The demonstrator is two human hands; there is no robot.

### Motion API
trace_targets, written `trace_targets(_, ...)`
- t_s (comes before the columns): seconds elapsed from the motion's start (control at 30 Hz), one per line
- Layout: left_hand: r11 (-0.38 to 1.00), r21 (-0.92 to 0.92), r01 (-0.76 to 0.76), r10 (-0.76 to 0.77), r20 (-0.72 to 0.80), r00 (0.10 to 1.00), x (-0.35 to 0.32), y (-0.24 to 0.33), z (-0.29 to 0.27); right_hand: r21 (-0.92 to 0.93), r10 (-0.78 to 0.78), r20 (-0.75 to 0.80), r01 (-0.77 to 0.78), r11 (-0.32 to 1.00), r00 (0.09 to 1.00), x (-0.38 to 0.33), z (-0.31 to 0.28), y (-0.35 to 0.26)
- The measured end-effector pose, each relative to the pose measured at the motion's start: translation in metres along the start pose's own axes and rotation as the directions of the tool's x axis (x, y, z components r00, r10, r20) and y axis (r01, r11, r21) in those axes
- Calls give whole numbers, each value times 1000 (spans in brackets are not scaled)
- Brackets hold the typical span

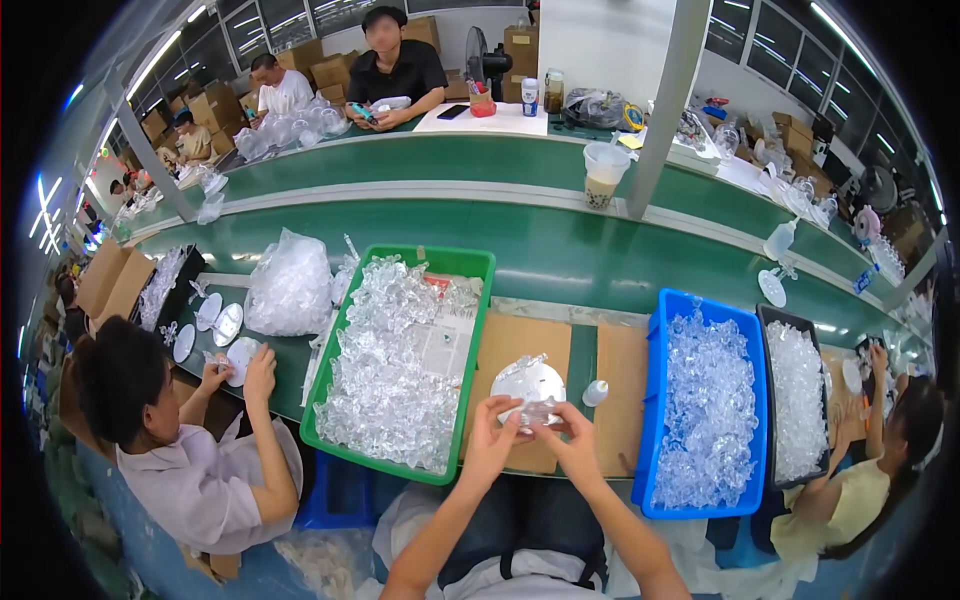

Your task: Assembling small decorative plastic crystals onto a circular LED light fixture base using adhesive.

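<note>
Both my hands meet in front of me at the near edge of the bench. My left hand (pixel 492 430) and my right hand (pixel 570 438) pinch a small clear plastic piece (pixel 537 412) between their fingertips. Its exact shape is partly hidden by the fingers. Just beyond it, a white round disc (pixel 515 384) lies on a brown cardboard sheet (pixel 505 340), with another clear bit at its far rim. To the right of the disc stands a small white dropper bottle (pixel 595 392).
A green tray (pixel 484 300) of clear plastic parts sits at left, a blue tray (pixel 650 440) of similar parts at right, beside a black tray (pixel 822 400). Co-workers sit on either side and across. A cup (pixel 603 175) stands on the ledge beyond the green belt (pixel 540 245).
</note>
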State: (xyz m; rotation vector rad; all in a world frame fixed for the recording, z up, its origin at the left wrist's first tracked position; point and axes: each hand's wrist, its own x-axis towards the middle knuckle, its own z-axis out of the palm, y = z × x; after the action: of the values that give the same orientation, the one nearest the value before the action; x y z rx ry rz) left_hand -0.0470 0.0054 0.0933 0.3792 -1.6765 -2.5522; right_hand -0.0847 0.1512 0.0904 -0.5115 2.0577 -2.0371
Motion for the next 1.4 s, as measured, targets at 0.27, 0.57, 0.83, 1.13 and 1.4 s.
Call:
trace_targets(0.27,228,883,-411,395,301,868,9,-63,-38,933,452,139,-269,237,881,-22,-5,17)
trace_targets(0.57,233,925,-301,296,227,928,-20,-95,-14,476,357,-169,-241,846,919,-6,0,67)
trace_targets(0.83,66,955,-290,311,256,915,-16,-98,-21,-566,-23,-194,-93,819,981,22,37,45)
trace_targets(1.13,56,957,-286,351,249,902,-21,-108,-23,-767,-119,-67,25,641,991,20,41,46)
trace_targets(1.4,62,949,-310,361,269,893,-19,-114,-27,-760,-58,-54,-3,650,997,18,42,43)
